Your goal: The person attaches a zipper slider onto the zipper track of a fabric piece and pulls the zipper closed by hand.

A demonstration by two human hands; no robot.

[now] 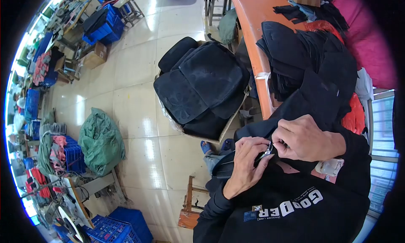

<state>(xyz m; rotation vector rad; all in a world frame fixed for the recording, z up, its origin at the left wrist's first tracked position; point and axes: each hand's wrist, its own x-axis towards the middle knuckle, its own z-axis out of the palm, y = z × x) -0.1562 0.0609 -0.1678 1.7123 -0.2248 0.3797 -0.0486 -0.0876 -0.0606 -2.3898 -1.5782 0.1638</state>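
Note:
Both hands meet at a metal zipper (268, 150) on dark fabric, close in front of my chest. My left hand (249, 165) has its fingers bent round the zipper's edge, thumb near the slider. From the other side my right hand (306, 138) pinches the zipper's end, its fingertips close to those of my left hand. Dark cloth (308, 102) runs from under the hands up to a stack of black cut pieces (291, 53) on the orange table (249, 36).
A box of black fabric pieces (202, 83) stands on the floor beside the table. Left of it lies a green sack (101, 142). A wooden stool (188, 217), blue crates (114, 230) and a sewing machine (90, 188) are lower left.

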